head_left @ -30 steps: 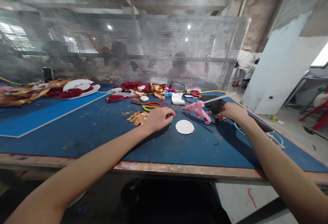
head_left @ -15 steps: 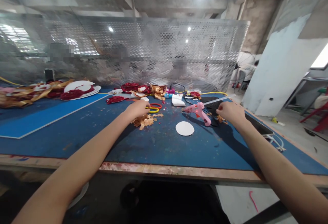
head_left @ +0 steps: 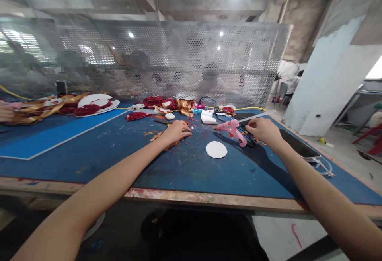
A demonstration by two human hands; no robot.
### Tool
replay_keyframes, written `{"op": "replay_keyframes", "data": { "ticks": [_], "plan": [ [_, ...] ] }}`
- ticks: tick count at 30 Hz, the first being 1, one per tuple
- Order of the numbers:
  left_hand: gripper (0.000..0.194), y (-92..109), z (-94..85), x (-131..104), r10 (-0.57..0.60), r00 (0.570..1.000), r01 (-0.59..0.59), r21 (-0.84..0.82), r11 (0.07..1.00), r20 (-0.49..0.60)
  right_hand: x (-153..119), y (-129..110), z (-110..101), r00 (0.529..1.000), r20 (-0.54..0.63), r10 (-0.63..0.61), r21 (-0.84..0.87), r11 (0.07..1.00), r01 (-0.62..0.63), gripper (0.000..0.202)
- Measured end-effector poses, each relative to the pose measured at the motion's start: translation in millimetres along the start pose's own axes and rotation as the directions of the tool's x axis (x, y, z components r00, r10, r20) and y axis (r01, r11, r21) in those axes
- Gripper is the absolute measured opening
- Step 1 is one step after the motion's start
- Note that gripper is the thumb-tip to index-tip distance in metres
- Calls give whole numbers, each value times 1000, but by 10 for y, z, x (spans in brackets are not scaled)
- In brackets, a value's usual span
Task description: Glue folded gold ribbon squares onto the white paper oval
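My left hand (head_left: pixel 176 132), fingers stretched and slightly apart, lies over a pile of gold ribbon scraps (head_left: pixel 155 137) and partly covers the scissors (head_left: pixel 187 123). My right hand (head_left: pixel 265 130) has its fingers curled together beside the pink glue gun (head_left: pixel 235 132), close to a black cable and small gold scraps. Whatever its fingertips hold, if anything, is hidden. From the back of the glue gun a long clear glue stick (head_left: pixel 253 116) sticks out. Between my hands, nearer to me, a white round disc (head_left: pixel 216 149) lies flat on the blue tabletop (head_left: pixel 185 173).
Dark red and gold pieces (head_left: pixel 185 106) line the back below a perforated metal screen (head_left: pixel 179 62). At left, white discs with red trim (head_left: pixel 97 104) rest on a blue board (head_left: pixel 56 135). A tablet-like dark device (head_left: pixel 298 143) with a white cable lies at right.
My left hand has moved right over the scissors handles and gold scraps, its fingers stretching out. My right hand has shifted slightly left towards the glue gun.
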State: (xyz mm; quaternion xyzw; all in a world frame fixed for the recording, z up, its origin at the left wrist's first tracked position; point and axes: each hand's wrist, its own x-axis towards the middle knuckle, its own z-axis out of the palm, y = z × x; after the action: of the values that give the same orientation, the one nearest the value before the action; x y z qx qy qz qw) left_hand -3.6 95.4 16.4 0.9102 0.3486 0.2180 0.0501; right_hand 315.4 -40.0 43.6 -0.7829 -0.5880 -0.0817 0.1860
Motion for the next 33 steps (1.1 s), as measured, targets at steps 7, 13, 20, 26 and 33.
{"op": "replay_keyframes", "data": {
  "ticks": [7,13,20,26,33],
  "plan": [
    [14,-25,103,33,-66,997,65,-52,997,-26,-14,-26,40,999,-45,-29,100,994,33,23],
    [10,59,14,24,-64,984,58,-43,997,-169,36,-39,73,963,13,-270,343,906,249,22],
    [4,252,-37,-51,-136,970,63,-332,941,-201,-20,-179,282,944,110,-311,447,864,232,35],
    [13,382,19,-49,-349,934,220,-653,725,-73,-38,-210,463,957,117,-266,474,862,182,22],
    [15,516,30,-111,-475,855,388,-864,321,207,-73,-223,497,975,-24,-219,565,802,194,21]
  ]
}}
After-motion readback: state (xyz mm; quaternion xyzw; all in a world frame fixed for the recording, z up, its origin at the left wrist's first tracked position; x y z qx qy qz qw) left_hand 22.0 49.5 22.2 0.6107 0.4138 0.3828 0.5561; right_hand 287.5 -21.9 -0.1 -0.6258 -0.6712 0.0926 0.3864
